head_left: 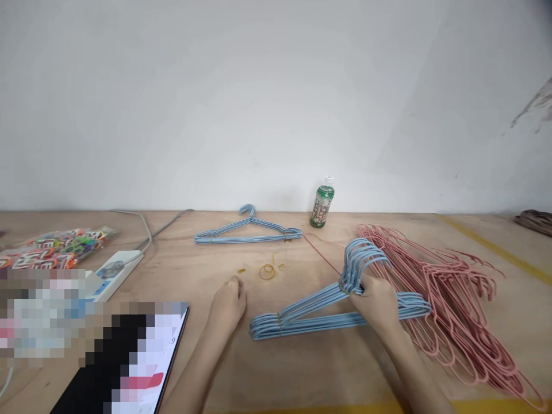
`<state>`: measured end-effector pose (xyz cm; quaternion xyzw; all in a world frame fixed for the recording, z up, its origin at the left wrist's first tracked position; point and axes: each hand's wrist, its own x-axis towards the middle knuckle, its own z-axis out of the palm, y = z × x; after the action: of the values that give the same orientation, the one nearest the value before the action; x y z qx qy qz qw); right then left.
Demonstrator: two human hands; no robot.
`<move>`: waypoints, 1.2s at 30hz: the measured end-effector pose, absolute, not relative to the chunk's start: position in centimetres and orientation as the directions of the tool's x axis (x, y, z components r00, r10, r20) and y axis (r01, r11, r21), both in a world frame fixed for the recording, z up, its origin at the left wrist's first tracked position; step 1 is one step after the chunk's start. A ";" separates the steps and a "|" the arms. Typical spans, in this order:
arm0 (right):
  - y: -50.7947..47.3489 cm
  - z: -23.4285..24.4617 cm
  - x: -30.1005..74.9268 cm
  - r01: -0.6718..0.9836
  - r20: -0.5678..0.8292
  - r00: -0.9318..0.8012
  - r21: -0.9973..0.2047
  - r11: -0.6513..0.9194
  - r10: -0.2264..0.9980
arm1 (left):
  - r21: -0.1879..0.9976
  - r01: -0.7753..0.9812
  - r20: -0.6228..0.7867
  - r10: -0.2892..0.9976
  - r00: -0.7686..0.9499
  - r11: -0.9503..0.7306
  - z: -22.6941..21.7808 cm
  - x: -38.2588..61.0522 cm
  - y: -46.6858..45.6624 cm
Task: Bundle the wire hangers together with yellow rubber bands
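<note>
Right grip (377, 302): wrapped snugly around the blue plastic-coated wire hanger bundle (302, 313) at the hooks, keeping them nicely squared.
Left grip (227, 305): loosely curled on the pale plywood bench (276, 368), just beside coiled yellow rubber bands (267, 271); can't tell if it's holding anything.

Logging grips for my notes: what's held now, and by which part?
The right hand grips a bundle of blue wire hangers at the necks, below the hooks; the left hand seems empty.
</note>
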<state>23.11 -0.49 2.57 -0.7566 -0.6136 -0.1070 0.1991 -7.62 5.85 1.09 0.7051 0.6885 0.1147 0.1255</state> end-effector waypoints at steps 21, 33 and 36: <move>-0.4 2.2 22.7 0.974 0.368 0.211 -0.161 -0.161 0.905 | 0.369 0.928 -0.130 0.991 -0.008 0.056 3.3 -8.8 5.4; -0.4 2.0 22.6 0.978 0.376 0.191 -0.149 -0.144 0.907 | 0.450 0.891 -0.121 0.986 0.116 -0.050 0.9 -8.1 6.2; -0.4 2.1 22.5 0.979 0.384 0.182 -0.154 -0.132 0.905 | 0.474 0.879 -0.099 0.989 0.114 -0.053 0.9 -8.3 6.3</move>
<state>22.52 -0.37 2.09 -0.7457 -0.6317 -0.0991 0.1872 -8.25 6.35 0.88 0.7145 0.6535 0.1274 0.2151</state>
